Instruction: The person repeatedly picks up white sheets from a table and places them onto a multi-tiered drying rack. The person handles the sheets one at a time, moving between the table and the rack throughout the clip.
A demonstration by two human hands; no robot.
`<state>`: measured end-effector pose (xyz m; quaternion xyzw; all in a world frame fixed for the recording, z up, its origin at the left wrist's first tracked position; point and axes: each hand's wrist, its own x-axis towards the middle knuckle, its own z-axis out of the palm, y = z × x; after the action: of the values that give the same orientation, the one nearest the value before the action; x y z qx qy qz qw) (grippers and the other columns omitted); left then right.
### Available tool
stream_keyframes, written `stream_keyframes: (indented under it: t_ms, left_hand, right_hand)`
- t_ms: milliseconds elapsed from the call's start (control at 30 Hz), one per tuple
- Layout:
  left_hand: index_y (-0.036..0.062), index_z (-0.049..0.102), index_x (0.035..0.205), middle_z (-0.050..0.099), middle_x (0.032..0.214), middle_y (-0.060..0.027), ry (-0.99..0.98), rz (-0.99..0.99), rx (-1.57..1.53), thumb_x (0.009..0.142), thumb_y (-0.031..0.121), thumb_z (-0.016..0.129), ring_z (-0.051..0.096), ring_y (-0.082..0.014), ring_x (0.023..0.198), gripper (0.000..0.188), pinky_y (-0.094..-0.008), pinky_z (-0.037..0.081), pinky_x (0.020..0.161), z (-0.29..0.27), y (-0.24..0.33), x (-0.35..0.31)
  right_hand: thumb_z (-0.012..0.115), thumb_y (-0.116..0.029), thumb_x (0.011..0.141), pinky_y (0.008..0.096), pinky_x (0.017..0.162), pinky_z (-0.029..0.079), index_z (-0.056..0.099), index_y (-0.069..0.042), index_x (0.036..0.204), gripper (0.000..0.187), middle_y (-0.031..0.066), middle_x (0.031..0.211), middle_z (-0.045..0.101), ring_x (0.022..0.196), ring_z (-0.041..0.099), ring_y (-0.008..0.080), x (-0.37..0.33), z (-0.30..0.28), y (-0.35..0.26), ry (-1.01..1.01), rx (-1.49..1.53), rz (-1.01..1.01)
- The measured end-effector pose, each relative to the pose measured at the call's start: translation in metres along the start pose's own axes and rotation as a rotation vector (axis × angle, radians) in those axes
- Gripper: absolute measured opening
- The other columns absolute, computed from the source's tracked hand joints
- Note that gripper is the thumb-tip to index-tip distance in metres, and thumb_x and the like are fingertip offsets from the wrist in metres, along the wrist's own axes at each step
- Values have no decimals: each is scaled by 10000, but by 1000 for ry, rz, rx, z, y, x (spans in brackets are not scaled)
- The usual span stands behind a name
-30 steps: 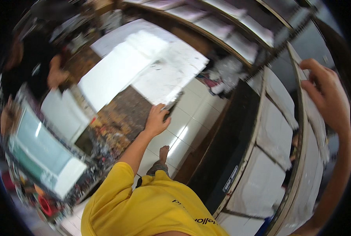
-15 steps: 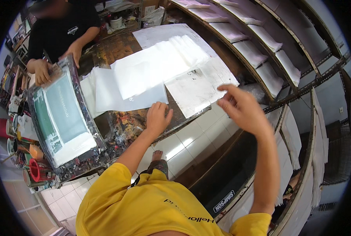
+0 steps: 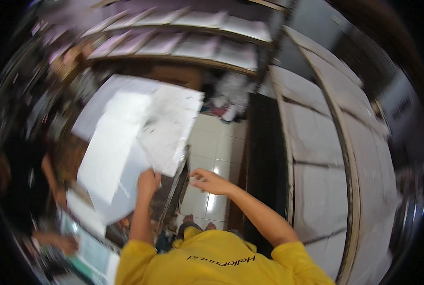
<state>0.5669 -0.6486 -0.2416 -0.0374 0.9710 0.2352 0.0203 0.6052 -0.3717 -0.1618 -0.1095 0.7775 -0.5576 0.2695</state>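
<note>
The picture is blurred by motion. My left hand (image 3: 148,182) rests with curled fingers on the table's near edge, touching the lower corner of a grey printed sheet (image 3: 170,127). Blur hides whether it grips that sheet. Large white sheets (image 3: 111,152) lie spread on the table to the left of the printed one. My right hand (image 3: 209,180) hangs in the air over the white floor tiles (image 3: 211,142), just right of the table edge. Its fingers are apart and nothing is in it.
Another person in dark clothes stands at the left, with a hand (image 3: 65,243) near a framed screen (image 3: 92,256). Shelves (image 3: 188,45) with stacks of white sheets run along the top, and more shelves (image 3: 316,137) along the right. A dark cabinet side (image 3: 261,142) borders the floor.
My right hand has come down from the shelves on the right to beside the table edge. The view has swung. My left hand stays on the table edge.
</note>
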Motion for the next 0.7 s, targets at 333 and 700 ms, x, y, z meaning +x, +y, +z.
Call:
stream_keyframes:
  t_ms: [333,700]
  left_hand:
    - [-56,613,857,606,717,-243,15,474,-392,919,157,580,591,-422,666,224,-448,452,617,-27,166,-72]
    - [2,477,730,422,645,-48,203,833,-846,987,163,563,374,-146,607,315,-318,307,550,-59,178,-95]
  right_hand:
    - [583,-171,850,474,785,511,627,-31,1005,214,208,888,687,895,661,386,35,-26,-38,364,-440,-107]
    - [625,-197,805,380,811,534,710,-52,1071,315,125,992,716,918,668,249,-124,-229,-262,703,-919,-120]
